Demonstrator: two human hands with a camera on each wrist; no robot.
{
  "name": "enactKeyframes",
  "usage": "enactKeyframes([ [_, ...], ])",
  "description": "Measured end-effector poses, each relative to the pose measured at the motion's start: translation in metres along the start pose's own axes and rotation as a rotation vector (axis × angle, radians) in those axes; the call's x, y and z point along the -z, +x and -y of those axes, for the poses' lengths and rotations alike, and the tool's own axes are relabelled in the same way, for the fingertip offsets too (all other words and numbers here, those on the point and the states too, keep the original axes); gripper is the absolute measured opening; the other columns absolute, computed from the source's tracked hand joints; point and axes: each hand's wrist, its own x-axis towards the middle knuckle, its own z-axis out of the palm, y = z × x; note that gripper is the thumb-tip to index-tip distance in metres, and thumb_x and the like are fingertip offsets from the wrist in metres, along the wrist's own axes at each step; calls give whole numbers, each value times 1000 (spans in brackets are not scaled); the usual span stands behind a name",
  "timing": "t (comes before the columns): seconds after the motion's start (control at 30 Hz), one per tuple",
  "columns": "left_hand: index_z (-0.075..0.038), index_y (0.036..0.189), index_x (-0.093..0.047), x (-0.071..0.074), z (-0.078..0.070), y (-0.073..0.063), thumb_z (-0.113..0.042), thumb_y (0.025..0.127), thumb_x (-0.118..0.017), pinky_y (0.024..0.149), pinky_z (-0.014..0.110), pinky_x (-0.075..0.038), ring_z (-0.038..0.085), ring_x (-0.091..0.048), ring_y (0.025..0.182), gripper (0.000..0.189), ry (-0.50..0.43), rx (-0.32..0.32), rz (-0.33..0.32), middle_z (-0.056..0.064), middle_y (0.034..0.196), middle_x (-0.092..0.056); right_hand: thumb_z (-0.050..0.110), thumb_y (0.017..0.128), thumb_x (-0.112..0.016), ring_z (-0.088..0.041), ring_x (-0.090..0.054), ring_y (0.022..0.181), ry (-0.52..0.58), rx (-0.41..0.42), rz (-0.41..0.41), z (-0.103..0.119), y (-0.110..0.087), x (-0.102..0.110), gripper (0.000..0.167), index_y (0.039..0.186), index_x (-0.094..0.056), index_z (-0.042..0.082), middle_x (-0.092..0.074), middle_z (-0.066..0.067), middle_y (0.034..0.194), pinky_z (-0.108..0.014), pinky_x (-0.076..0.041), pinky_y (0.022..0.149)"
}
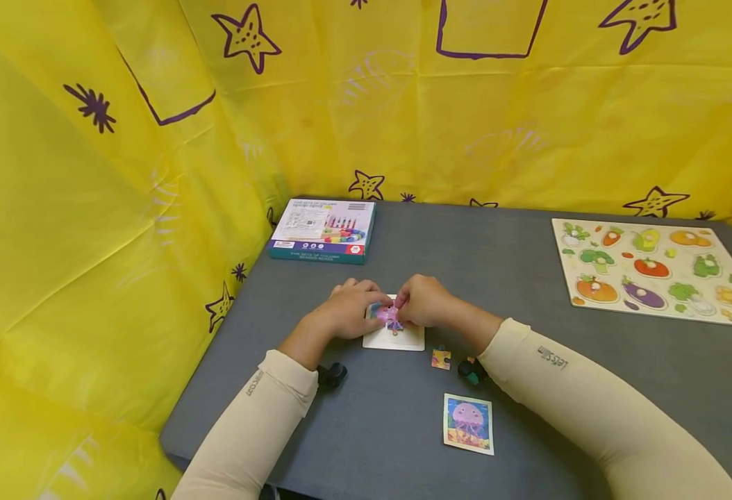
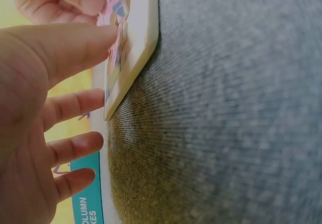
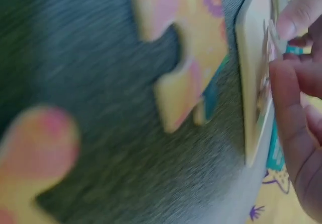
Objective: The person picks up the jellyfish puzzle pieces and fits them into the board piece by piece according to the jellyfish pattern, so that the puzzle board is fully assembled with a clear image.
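A small jigsaw board [image 1: 403,340] with a pale frame lies on the table, partly filled with pink and blue jellyfish pieces. My left hand [image 1: 348,311] spans its left side, the thumb [image 2: 95,45] resting on the pieces and the other fingers fairly straight along the edge. Over the right part of the board, my right hand [image 1: 426,301] pinches a puzzle piece [image 3: 274,36] between thumb and finger; the fingers hide most of that piece. To the right of the board is a loose yellow-orange puzzle piece [image 1: 441,358], with others partly hidden by the right wrist.
Nearer the front lies a jellyfish picture card [image 1: 468,424]. A boxed bead set [image 1: 322,232] sits at the back left of the grey table [image 1: 466,257]. On the right is a vegetable peg board [image 1: 653,274]. Yellow patterned cloth [image 1: 378,132] hangs behind and at left.
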Motion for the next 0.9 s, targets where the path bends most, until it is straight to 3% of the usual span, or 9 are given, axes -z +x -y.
enactKeyframes([
  [0.2, -31, 132, -66, -1, -6, 2, -45, 93, -69, 97, 44, -40, 25, -49, 118, 41, 40, 11, -28, 1, 131, -60, 10, 79, -80, -12, -58, 61, -107, -13, -12, 5, 5, 0, 4, 76, -76, 11, -67, 3, 66, -21, -43, 52],
  [0.43, -31, 129, -67, 2, -12, 1, -43, 91, -73, 97, 45, -39, 26, -49, 119, 40, 46, 39, -20, 2, 133, -59, 13, 81, -79, -18, -59, 71, -199, -11, -43, 5, 8, 4, 9, 75, -73, 12, -67, -1, 75, -25, -45, 57],
  [0.7, -31, 129, -67, 2, -11, 3, -44, 91, -73, 97, 45, -40, 26, -49, 120, 41, 57, 47, -24, 2, 133, -60, 15, 79, -79, -19, -59, 72, -264, 23, -67, 3, 11, 3, 11, 73, -70, 14, -65, 0, 74, -28, -43, 59],
  [0.9, -30, 131, -65, 3, -14, 2, -43, 92, -71, 100, 46, -39, 27, -48, 121, 41, 63, 57, 5, 3, 134, -58, 18, 85, -77, -22, -60, 79, -279, 27, -69, -7, -2, 14, 10, 91, -74, 12, -67, -2, 84, -35, -48, 66],
])
